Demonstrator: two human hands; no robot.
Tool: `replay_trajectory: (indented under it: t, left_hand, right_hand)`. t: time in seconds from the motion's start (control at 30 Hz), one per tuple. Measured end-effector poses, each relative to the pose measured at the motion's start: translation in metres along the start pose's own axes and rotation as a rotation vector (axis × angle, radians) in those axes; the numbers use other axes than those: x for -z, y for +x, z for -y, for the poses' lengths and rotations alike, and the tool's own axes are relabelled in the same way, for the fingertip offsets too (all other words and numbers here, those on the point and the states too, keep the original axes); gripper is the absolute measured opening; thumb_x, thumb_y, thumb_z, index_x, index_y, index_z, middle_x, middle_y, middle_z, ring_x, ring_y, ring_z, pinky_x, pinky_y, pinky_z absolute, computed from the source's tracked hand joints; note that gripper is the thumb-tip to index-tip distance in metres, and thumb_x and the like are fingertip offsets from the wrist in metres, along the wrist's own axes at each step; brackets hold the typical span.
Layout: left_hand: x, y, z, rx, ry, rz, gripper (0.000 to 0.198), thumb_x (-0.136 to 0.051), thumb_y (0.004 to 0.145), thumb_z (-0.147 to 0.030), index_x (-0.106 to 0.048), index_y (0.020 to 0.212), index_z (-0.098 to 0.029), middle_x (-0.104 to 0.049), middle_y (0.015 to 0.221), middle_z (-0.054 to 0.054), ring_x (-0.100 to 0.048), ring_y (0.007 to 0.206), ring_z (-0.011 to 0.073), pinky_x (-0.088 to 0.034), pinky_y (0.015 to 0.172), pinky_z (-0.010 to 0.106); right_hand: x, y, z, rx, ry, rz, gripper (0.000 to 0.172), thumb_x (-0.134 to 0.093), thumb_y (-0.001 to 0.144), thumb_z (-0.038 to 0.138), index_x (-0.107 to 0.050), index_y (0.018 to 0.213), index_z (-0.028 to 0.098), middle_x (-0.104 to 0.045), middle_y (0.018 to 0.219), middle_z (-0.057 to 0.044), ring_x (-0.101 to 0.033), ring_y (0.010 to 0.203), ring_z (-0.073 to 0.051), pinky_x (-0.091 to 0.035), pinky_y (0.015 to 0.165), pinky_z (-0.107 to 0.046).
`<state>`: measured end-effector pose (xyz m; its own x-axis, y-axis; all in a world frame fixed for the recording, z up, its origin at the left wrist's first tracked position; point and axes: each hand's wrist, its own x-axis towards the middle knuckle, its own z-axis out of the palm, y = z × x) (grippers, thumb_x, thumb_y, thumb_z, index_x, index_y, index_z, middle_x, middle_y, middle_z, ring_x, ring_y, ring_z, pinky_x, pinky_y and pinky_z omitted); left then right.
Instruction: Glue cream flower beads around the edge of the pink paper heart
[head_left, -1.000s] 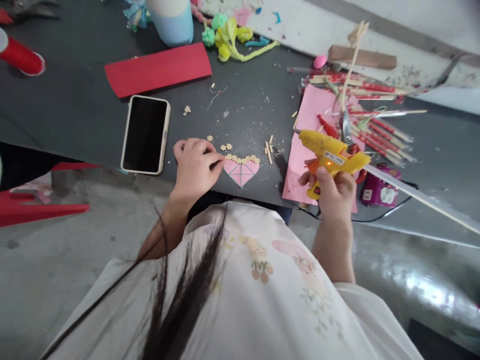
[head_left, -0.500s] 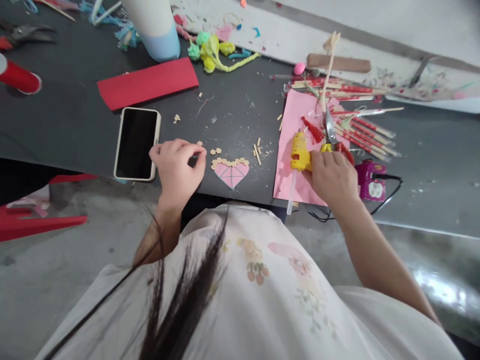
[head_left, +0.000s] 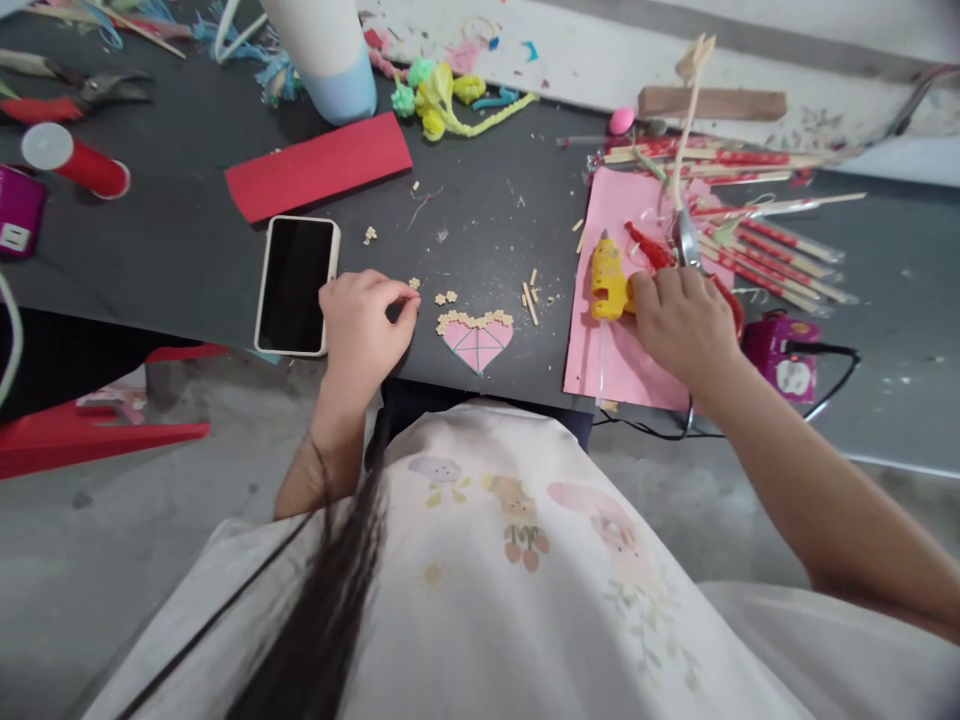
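Note:
My left hand (head_left: 369, 325) rests near the desk's front edge beside the phone. Its thumb and index finger are pinched together; whatever is between the tips is too small to make out. Close to the fingertips lie small wooden flower pieces (head_left: 445, 298). A pink heart (head_left: 478, 347) with dark lines lies to their right, its top edge trimmed with similar pieces. On the right, my right hand (head_left: 686, 322) is closed around the handle of a yellow glue gun (head_left: 609, 280), over a pink sheet (head_left: 589, 365). A clear glue stick shows from the gun's back end.
A phone (head_left: 297, 285) and a red paper strip (head_left: 321, 167) lie left of centre. Scissors (head_left: 685, 240) and several wrapped chopsticks (head_left: 780, 262) are at the right. Beside my right wrist sits a purple box (head_left: 781, 358) with a black cable. A tumbler (head_left: 341, 85) stands behind.
The glue gun has come down on the pink sheet, its glue stick no longer reaching past the desk edge. My left hand keeps its pinch. The view has shifted left.

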<state>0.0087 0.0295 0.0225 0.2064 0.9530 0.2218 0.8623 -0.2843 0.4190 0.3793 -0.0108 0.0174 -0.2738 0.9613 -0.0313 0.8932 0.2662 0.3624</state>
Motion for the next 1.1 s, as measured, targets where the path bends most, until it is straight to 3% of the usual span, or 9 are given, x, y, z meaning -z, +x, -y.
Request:
replay_trajectory:
  t: [0.17, 0.4, 0.5, 0.63, 0.77, 0.83, 0.97, 1.1]
  left_hand:
    - [-0.007, 0.001, -0.007, -0.011, 0.013, 0.069, 0.01, -0.064, 0.085, -0.028, -0.073, 0.09, -0.027, -0.07, 0.089, 0.004, -0.06, 0.092, 0.0262, -0.041, 0.085, 0.043]
    - [-0.015, 0.007, -0.011, -0.024, 0.014, 0.138, 0.012, -0.067, 0.085, -0.03, -0.074, 0.095, -0.028, -0.069, 0.092, 0.005, -0.058, 0.096, 0.0281, -0.04, 0.087, 0.045]
    - [-0.018, 0.008, -0.01, -0.048, 0.02, 0.127, 0.012, -0.065, 0.086, -0.031, -0.074, 0.094, -0.029, -0.069, 0.091, 0.005, -0.057, 0.094, 0.0276, -0.039, 0.086, 0.045]
    - [-0.021, 0.01, -0.009, -0.052, 0.009, 0.139, 0.016, -0.059, 0.092, -0.034, -0.074, 0.093, -0.029, -0.069, 0.095, 0.005, -0.058, 0.096, 0.0282, -0.037, 0.089, 0.045]
    - [-0.02, 0.012, -0.007, 0.006, -0.052, 0.119, 0.018, -0.057, 0.094, -0.033, -0.074, 0.09, -0.028, -0.07, 0.096, 0.004, -0.06, 0.096, 0.026, -0.038, 0.091, 0.043]
    - [-0.017, 0.012, -0.007, 0.067, -0.184, 0.071, 0.017, -0.059, 0.093, -0.034, -0.074, 0.09, -0.026, -0.07, 0.093, 0.003, -0.061, 0.092, 0.0223, -0.042, 0.087, 0.038]
    - [-0.011, 0.006, -0.013, 0.212, -0.694, -0.022, 0.021, -0.067, 0.088, -0.044, -0.075, 0.092, -0.025, -0.073, 0.09, 0.001, -0.065, 0.085, 0.0155, -0.048, 0.077, 0.029]
    - [-0.005, 0.001, -0.027, 0.313, -1.101, 0.005, 0.028, -0.077, 0.078, -0.051, -0.076, 0.084, -0.024, -0.074, 0.082, 0.0, -0.067, 0.076, 0.0138, -0.052, 0.072, 0.028]
  right_hand:
    - [0.01, -0.003, -0.002, 0.08, 0.031, 0.053, 0.054, -0.042, 0.096, 0.054, -0.061, 0.113, 0.007, -0.063, 0.096, -0.022, -0.054, 0.089, -0.031, -0.033, 0.069, -0.037]
    - [0.04, -0.013, 0.002, -0.016, 0.21, 0.012, 0.043, -0.046, 0.097, 0.04, -0.058, 0.125, 0.009, -0.062, 0.109, -0.02, -0.055, 0.101, -0.031, -0.044, 0.081, -0.037]
    - [0.051, -0.011, 0.015, 0.023, 0.303, -0.029, 0.042, -0.042, 0.098, 0.039, -0.061, 0.12, 0.009, -0.062, 0.105, -0.019, -0.056, 0.099, -0.031, -0.046, 0.085, -0.04]
    - [0.062, 0.001, 0.041, 0.084, 0.456, -0.095, 0.037, -0.037, 0.1, 0.037, -0.062, 0.115, 0.015, -0.062, 0.099, -0.014, -0.057, 0.093, -0.028, -0.048, 0.077, -0.04]
    - [0.073, 0.021, 0.067, 0.158, 0.656, -0.18, 0.028, -0.039, 0.099, 0.03, -0.062, 0.11, 0.019, -0.061, 0.095, -0.011, -0.057, 0.091, -0.025, -0.049, 0.083, -0.041]
    - [0.08, 0.031, 0.078, 0.174, 0.761, -0.2, 0.024, -0.04, 0.098, 0.027, -0.061, 0.107, 0.021, -0.061, 0.093, -0.009, -0.057, 0.089, -0.025, -0.049, 0.082, -0.041]
    - [0.093, 0.047, 0.099, 0.165, 0.965, -0.253, 0.02, -0.044, 0.098, 0.028, -0.062, 0.105, 0.023, -0.06, 0.087, -0.006, -0.058, 0.084, -0.022, -0.049, 0.081, -0.04]
    - [0.101, 0.055, 0.116, 0.101, 1.071, -0.32, 0.02, -0.053, 0.095, 0.035, -0.062, 0.111, 0.027, -0.059, 0.082, -0.002, -0.059, 0.081, -0.02, -0.051, 0.08, -0.04]
